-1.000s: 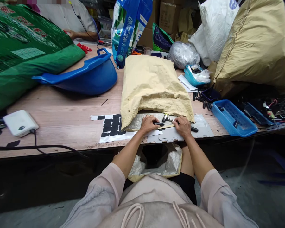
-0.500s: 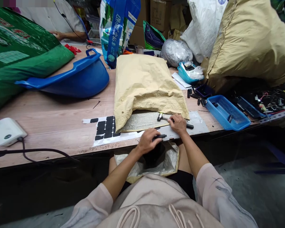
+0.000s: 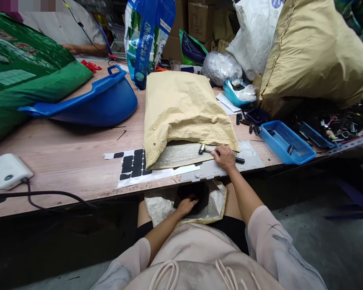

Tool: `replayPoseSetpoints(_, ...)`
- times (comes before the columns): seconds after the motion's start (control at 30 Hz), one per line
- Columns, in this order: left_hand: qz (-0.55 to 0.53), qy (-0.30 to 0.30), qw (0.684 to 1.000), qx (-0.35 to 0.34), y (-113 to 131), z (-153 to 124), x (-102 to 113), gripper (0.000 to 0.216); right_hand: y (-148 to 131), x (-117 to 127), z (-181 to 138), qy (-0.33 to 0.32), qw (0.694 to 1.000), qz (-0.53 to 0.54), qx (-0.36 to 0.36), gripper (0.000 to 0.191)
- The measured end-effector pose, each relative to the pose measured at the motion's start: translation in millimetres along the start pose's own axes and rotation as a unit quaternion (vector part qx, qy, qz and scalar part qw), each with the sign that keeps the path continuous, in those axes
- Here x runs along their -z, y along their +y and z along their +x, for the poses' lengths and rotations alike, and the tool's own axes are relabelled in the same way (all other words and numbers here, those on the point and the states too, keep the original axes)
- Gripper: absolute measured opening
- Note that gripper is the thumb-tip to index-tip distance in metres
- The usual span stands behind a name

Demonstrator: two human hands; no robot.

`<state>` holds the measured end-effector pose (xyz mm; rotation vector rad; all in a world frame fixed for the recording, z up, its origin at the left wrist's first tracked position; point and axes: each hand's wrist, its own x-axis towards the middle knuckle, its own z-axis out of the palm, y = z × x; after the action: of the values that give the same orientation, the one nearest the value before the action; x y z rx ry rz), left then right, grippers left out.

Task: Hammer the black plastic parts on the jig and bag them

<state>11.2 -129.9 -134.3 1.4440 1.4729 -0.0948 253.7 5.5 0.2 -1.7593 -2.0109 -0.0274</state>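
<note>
My right hand point(image 3: 225, 157) is closed around the handle of a small hammer point(image 3: 202, 149) at the table's front edge. The hammer's head points left, and its black grip end sticks out to the right. My left hand point(image 3: 186, 206) reaches into an open bag with a silvery lining point(image 3: 218, 199) on my lap, among dark contents. Its fingertips are lost in the dark there, so I cannot make out whether they hold anything. Behind the hammer lies a large tan sack point(image 3: 187, 100), its mouth towards me. Under it is a white sheet with black stickers point(image 3: 138, 163).
A blue basin point(image 3: 109, 100) and a green sack point(image 3: 33, 76) stand left, with a white box with a cable point(image 3: 9, 171) nearer. To the right are a blue basket point(image 3: 287, 143), small black parts point(image 3: 250, 125) and a bulky tan sack point(image 3: 317, 56). A person's arm point(image 3: 84, 49) rests across the table.
My left hand has moved down from the table edge into the bag on my lap. The black piece it held is no longer visible. My right hand keeps its hold on the hammer.
</note>
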Motion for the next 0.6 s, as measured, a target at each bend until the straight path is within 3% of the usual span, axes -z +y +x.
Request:
replayPoseSetpoints(0.27, 0.008, -0.011, 1.0, -0.018, 0.0, -6.0, -1.0, 0.054, 0.4, 0.5, -0.2, 0.007, 1.0, 0.005, 0.001, 0.012)
replayPoseSetpoints(0.37, 0.006, -0.051, 0.994, -0.095, 12.3, -23.9, 10.3, 0.039, -0.1, 0.5, -0.6, 0.011, 1.0, 0.005, 0.003, 0.011)
replayPoseSetpoints(0.43, -0.016, -0.135, 0.975, -0.174, 26.3, -41.1, 32.4, 0.032, -0.6, 0.6, -0.9, 0.013, 1.0, 0.005, 0.002, 0.011)
replayPoseSetpoints(0.47, -0.041, -0.201, 0.958, -0.2, 35.0, -49.5, 48.3, 0.034, -0.9, 0.6, -1.1, 0.013, 1.0, 0.005, 0.001, 0.011)
replayPoseSetpoints(0.53, -0.096, -0.274, 0.928, -0.232, 53.9, -61.6, 87.0, 0.044, -1.3, 0.8, -1.3, 0.012, 1.0, 0.005, -0.001, 0.01)
replayPoseSetpoints(0.6, -0.138, -0.209, 0.932, -0.261, 72.0, -62.8, 129.1, 0.047, -1.7, 1.0, -1.4, 0.011, 1.0, 0.005, -0.002, 0.01)
